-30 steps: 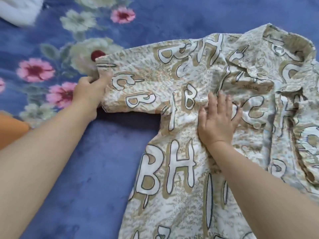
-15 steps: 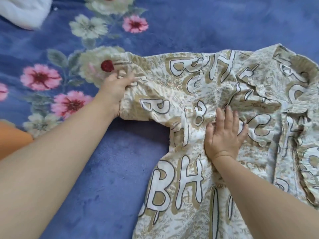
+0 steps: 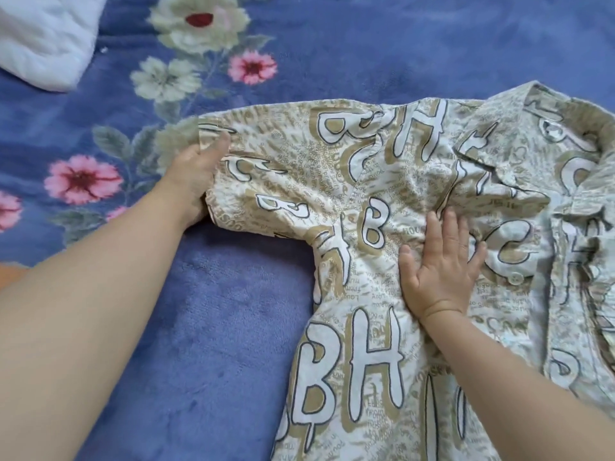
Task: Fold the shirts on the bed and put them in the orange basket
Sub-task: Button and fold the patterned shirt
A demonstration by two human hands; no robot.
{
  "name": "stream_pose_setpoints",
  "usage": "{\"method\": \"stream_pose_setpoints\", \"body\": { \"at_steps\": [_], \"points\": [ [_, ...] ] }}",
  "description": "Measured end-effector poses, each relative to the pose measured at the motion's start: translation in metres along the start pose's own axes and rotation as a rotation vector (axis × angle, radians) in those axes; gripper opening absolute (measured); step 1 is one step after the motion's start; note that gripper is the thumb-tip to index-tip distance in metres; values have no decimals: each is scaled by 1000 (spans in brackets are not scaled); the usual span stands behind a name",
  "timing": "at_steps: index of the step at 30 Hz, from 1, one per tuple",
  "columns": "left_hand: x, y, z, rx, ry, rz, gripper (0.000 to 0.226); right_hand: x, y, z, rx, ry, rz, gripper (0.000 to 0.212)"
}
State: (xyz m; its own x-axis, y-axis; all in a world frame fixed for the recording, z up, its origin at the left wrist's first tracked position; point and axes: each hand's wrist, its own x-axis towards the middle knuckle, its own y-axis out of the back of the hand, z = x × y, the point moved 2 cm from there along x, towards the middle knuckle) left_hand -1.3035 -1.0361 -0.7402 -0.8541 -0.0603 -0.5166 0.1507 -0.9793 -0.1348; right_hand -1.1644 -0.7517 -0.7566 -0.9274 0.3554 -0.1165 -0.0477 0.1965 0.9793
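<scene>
A cream and tan short-sleeved shirt (image 3: 382,201) printed with big white letters lies spread face up on the blue bed cover, its collar at the upper right. My left hand (image 3: 196,178) grips the cuff of the shirt's left sleeve, thumb on top of the hem, the fingers hidden under the cloth. My right hand (image 3: 439,261) lies flat on the shirt's chest, fingers straight and spread, pressing the cloth down beside the button placket. A sliver of the orange basket (image 3: 10,274) shows at the left edge behind my left forearm.
The blue fleece bed cover (image 3: 213,327) has pink and cream flowers printed across its upper left. A white pillow or folded cloth (image 3: 43,38) lies at the top left corner. Bare blue cover stretches along the top right.
My left hand has pulled the sleeve cuff outward, so the sleeve lies stretched and flatter. My right hand has stayed pressed on the chest. The camera has tilted, shifting the shirt down in view.
</scene>
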Motion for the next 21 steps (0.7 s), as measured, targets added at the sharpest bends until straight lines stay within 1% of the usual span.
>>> {"method": "stream_pose_setpoints", "body": {
  "at_steps": [1,2,3,4,6,8,9,10,11,12,14,15,16,18,19,21],
  "points": [
    [-2,0,1,-21,29,-23,29,0,0,-1,-7,7,3,87],
    [-3,-3,4,-39,48,-47,24,1,0,-1,-17,12,7,87],
    [-6,-7,9,-52,63,-72,15,1,0,0,-26,11,2,88],
    [-10,-12,14,-66,63,-79,12,1,0,0,-36,13,-9,89],
    [-22,-21,27,-116,40,-92,22,3,-2,0,-61,26,-75,91],
    [-41,-37,41,-183,17,-200,37,7,0,0,-37,33,-150,90],
    [-55,-50,48,-183,9,-274,40,7,4,2,1,38,-198,84],
    [-66,-60,53,-176,10,-336,38,10,6,2,54,52,-259,75],
    [-77,-73,58,-164,28,-401,34,13,10,4,144,57,-326,63],
    [-88,-87,60,-141,52,-452,29,14,19,9,289,47,-384,52],
    [-108,-119,59,-72,105,-566,19,17,42,23,680,-35,-490,45],
    [-118,-133,56,-36,140,-624,21,19,52,28,860,-86,-540,44],
    [-128,-148,51,6,175,-684,25,19,65,35,986,-119,-558,42],
    [-151,-175,43,104,211,-772,28,20,88,52,1166,-196,-543,33],
    [-160,-185,41,132,205,-772,29,20,97,61,1239,-260,-514,30],
    [-161,-190,38,101,110,-654,23,23,110,77,1350,-379,-455,38]
  ]
}}
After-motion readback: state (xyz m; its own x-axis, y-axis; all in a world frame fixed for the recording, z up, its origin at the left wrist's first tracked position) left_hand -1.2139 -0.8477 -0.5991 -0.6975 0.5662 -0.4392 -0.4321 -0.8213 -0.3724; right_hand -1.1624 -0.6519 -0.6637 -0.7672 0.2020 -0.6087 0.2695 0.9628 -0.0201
